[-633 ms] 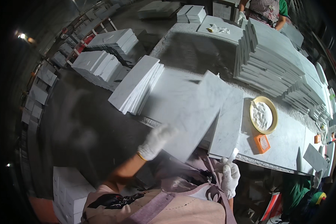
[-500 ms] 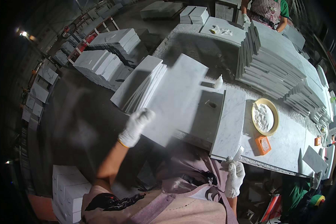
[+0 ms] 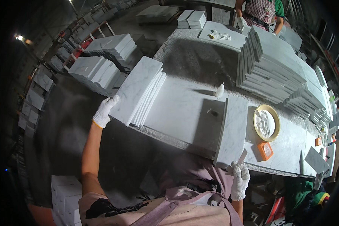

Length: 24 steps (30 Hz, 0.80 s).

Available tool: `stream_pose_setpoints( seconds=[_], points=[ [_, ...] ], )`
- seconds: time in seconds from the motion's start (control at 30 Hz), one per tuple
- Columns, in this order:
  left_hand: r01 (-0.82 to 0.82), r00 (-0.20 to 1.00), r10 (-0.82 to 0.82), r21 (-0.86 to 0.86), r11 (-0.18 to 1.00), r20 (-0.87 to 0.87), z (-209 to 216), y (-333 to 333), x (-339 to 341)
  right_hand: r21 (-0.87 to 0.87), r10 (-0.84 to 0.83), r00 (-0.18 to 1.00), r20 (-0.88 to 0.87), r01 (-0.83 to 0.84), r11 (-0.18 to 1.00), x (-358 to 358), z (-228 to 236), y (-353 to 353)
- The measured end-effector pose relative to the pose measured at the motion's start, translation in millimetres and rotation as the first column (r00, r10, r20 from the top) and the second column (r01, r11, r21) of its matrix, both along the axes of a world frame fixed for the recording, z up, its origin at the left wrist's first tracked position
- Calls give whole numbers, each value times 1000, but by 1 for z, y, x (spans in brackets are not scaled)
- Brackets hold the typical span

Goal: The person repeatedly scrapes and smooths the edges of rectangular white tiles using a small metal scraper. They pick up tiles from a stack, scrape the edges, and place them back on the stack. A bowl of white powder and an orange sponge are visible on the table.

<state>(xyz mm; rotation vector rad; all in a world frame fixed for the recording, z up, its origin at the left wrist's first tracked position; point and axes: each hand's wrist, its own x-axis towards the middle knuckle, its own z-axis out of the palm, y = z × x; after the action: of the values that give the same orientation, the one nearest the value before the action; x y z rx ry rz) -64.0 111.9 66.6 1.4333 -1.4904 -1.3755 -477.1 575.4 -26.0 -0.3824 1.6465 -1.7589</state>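
My left hand, in a white glove, grips the near corner of a white marble tile that lies on top of a slanted stack of tiles at the left end of the workbench. My right hand, also gloved, is closed on a small flat scraper at the bench's near edge. Just above it lies a long marble slab. A small white bottle stands further back on the bench.
A tall stack of marble tiles fills the right rear of the bench. A yellow-rimmed plate of white paste and an orange block lie to the right. More tile stacks sit on the floor at left. Another person works at the far end.
My left hand carried the tile from the bench's middle leftward and laid it on the slanted stack. The right hand stayed at the near edge.
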Motion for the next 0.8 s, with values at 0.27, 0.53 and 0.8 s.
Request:
stream_pose_setpoints(
  seconds=[0.27,0.53,0.8],
  points=[
    [8,1000,-5,169,986,-23,3,-30,12,-8,17,1000,-16,-17,1000,-9,-7,-13],
    [136,429,80,-152,979,900,16,-36,-14,27,-56,995,-87,58,998,-15,-20,-14],
    [464,314,231,-361,809,921,37,-14,-61,11,-56,997,50,56,998,-26,14,-22]
  ],
)
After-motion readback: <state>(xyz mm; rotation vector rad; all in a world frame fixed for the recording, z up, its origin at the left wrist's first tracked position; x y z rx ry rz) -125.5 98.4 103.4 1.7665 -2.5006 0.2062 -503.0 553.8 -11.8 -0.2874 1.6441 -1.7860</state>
